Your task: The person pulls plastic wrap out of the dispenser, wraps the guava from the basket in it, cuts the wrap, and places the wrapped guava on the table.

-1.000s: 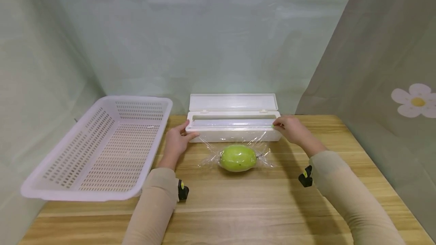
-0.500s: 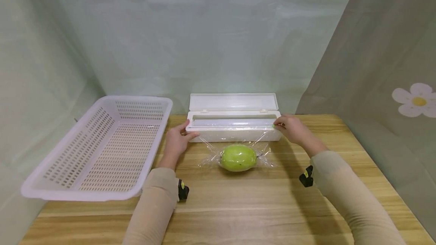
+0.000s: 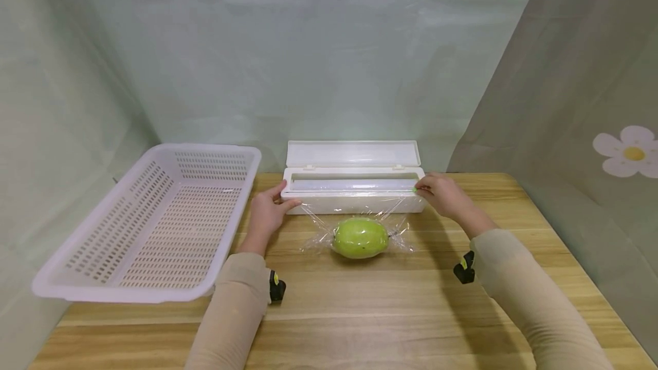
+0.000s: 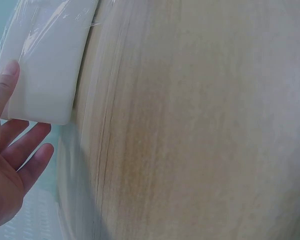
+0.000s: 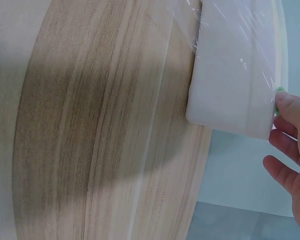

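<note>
A white cling film dispenser (image 3: 308, 206) stands at the back of the table with its lid raised. Inside it lies a film roll (image 3: 354, 185). My left hand (image 3: 266, 210) grips the dispenser's left end, thumb on the front wall in the left wrist view. At the right end, my right hand (image 3: 443, 194) pinches the small green slide cutter (image 3: 414, 189), mostly covered by my fingers. Clear cling film (image 3: 319, 237) stretches from the dispenser's front over an oval green fruit (image 3: 361, 238), which lies on the table before it.
A white slotted plastic basket (image 3: 218, 261) stands at the left, close to my left forearm. The wooden table (image 3: 370, 313) reaches back to a pale curtain (image 3: 329, 61). A grey cloth with a flower print (image 3: 629, 151) hangs at the right.
</note>
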The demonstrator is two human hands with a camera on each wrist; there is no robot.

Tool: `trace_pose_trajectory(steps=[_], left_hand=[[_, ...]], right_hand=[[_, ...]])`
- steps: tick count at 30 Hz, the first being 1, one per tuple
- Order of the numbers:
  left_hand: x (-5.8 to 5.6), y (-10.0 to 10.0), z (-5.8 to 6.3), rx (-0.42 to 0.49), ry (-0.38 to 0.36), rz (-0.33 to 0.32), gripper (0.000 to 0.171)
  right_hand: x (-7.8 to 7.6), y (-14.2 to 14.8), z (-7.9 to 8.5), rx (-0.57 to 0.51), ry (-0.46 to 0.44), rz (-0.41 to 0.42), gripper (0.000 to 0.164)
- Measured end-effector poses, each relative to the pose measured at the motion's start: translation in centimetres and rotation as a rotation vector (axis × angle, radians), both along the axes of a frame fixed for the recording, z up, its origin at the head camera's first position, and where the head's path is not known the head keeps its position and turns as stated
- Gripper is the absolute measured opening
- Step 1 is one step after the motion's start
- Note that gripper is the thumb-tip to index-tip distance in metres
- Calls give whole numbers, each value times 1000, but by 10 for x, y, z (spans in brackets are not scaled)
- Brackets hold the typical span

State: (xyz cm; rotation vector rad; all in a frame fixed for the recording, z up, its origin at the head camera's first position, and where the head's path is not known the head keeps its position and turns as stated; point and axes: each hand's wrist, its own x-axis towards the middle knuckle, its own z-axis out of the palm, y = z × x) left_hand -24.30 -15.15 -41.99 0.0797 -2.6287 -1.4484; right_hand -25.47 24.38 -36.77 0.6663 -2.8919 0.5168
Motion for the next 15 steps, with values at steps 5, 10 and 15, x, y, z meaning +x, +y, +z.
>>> trace_pose_trajectory(steps=[5,10,15], left_hand=[[0,0,0,9,6,-1,68],[0,0,0,10,3,0,68],[-1,1,-1,6,0,-2,68]], right_hand=[[0,1,0,-3,-3,2,15],[0,2,0,-4,-13,0,16],[0,4,0,3,-12,-5,16]])
